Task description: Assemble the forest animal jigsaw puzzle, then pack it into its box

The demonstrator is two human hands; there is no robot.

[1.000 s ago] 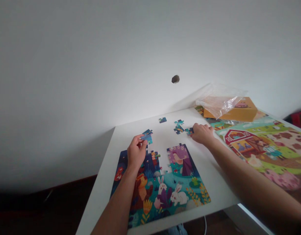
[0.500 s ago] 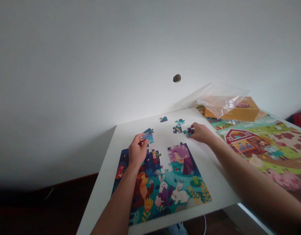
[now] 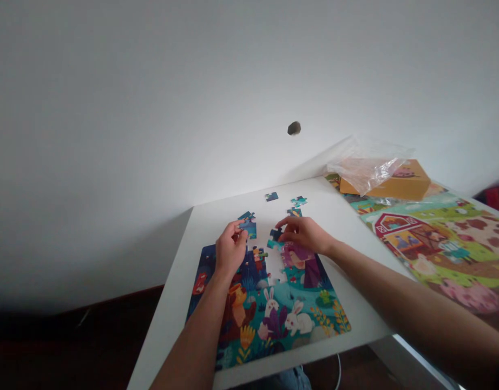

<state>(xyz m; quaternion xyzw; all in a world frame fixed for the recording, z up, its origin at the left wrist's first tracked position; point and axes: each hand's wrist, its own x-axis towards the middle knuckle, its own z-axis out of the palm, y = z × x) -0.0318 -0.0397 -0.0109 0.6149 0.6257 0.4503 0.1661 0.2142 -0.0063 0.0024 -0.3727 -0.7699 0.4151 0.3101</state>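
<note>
A partly joined jigsaw puzzle [image 3: 274, 319] with rabbits, a bear-like animal and a peacock lies on the white table, with a gap in its upper middle. My left hand [image 3: 231, 246] pinches a blue puzzle piece [image 3: 249, 228] above the puzzle's upper left part. Another dark piece [image 3: 246, 215] shows just behind it. Between the fingers of my right hand [image 3: 300, 233] is a dark blue and teal puzzle piece [image 3: 275, 238], held over the gap beside the peacock. My right hand partly covers the peacock section.
Loose pieces lie farther back: a dark one [image 3: 271, 196], a teal one [image 3: 299, 201] and one partly hidden [image 3: 294, 212]. On the right, a farm puzzle [image 3: 448, 249] lies beside a yellow box [image 3: 412, 181] under a clear plastic bag [image 3: 367, 168]. The wall has a hole [image 3: 294, 128].
My right hand has moved left with its puzzle piece, from beside the loose pieces to the gap in the puzzle. My left hand stays nearly in place, still holding its piece.
</note>
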